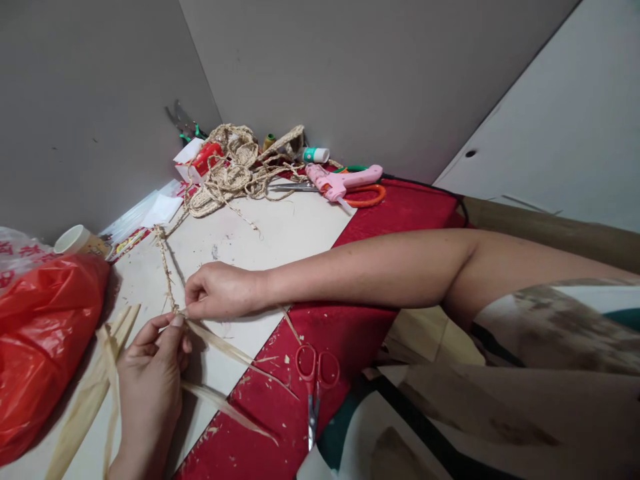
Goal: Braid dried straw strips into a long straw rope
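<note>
A thin braided straw cord [167, 270] runs down the white sheet to my fingers. My left hand [157, 360] pinches its lower end between thumb and fingers. Just above and to the right, my right hand [223, 290] is closed at the same spot, its fingertips by the cord's end; a loose strand seems to be between them. From this point a flat pale strip [223, 343] fans out to the right, and another strip [230, 408] comes out from behind my left hand. Wider dry strips [83, 417] lie left of my left wrist.
A red plastic bag [47, 340] and a paper cup [77, 240] are at the left. Coiled braid [240, 167], a pink glue gun [343, 181] and orange-handled scissors [367, 196] lie at the back. Red-handled scissors [314, 380] rest on the red cloth [260, 427] near my lap.
</note>
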The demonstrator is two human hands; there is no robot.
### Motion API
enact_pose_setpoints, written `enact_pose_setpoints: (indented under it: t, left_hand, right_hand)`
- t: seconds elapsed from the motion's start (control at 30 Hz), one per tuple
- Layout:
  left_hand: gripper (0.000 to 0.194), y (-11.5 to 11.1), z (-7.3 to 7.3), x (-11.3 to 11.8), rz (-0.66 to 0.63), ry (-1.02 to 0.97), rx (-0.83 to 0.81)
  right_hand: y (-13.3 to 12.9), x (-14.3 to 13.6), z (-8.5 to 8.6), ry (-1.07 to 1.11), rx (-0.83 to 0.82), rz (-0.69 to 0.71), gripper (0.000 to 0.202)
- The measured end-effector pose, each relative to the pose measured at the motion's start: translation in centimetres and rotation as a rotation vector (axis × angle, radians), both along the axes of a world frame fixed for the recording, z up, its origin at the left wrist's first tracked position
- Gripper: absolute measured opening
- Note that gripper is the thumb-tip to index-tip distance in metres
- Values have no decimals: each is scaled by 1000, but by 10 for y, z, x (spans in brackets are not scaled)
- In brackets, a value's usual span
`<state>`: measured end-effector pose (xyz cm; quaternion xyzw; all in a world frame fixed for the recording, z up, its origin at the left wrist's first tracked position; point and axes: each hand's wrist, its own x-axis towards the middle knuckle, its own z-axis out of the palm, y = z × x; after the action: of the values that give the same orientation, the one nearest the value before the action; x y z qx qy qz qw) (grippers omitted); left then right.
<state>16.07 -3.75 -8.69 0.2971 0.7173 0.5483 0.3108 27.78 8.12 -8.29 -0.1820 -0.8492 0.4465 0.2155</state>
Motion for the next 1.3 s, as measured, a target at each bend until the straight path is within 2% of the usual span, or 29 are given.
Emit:
enact_pose_setpoints:
  t: [0.2,0.3,0.37,0.43,0.6,0.7,0.87,0.97,1.07,1.2,1.23,1.3]
  left_hand:
    - [27,-1,0,-1,-22,183,-31]
    - [26,0,-1,0,-17,202,-2]
    - [27,0,-3,-1,6,162,25]
    - [28,0,-6,-3,20,82,56]
    - [29,0,-11,-6,-1,-44,126]
    - [28,1,-9,-3,-16,-145,141]
    - [22,0,2,4,-68,-251,169]
    - [21,-1,6,4,-52,-258,163]
    - [24,1,5,-2,-28,-269,140]
    - [30,4,4,-10,2,-313,122]
    - [30,4,4,-10,-6,-319,127]
    - [29,4,6,-10,-34,-329,133]
  right_hand:
    - [0,-1,-3,-43,61,-46,11]
    - [-6,-1,0,-113,-17,-58,13]
    - [-11,-1,4,-146,-98,-73,13]
    - [-16,-2,7,-149,-79,-98,15]
    - [-29,2,12,-118,241,-127,17]
    - [-37,4,16,-164,333,-119,21]
    - [-43,-3,18,-241,300,-186,23]
    - [-47,-8,18,-250,306,-219,25]
    - [-53,-8,20,-261,369,-194,28]
    - [-54,4,33,-277,405,-63,31]
    - [-52,8,37,-245,389,-70,34]
    - [-42,15,46,-121,344,-170,36]
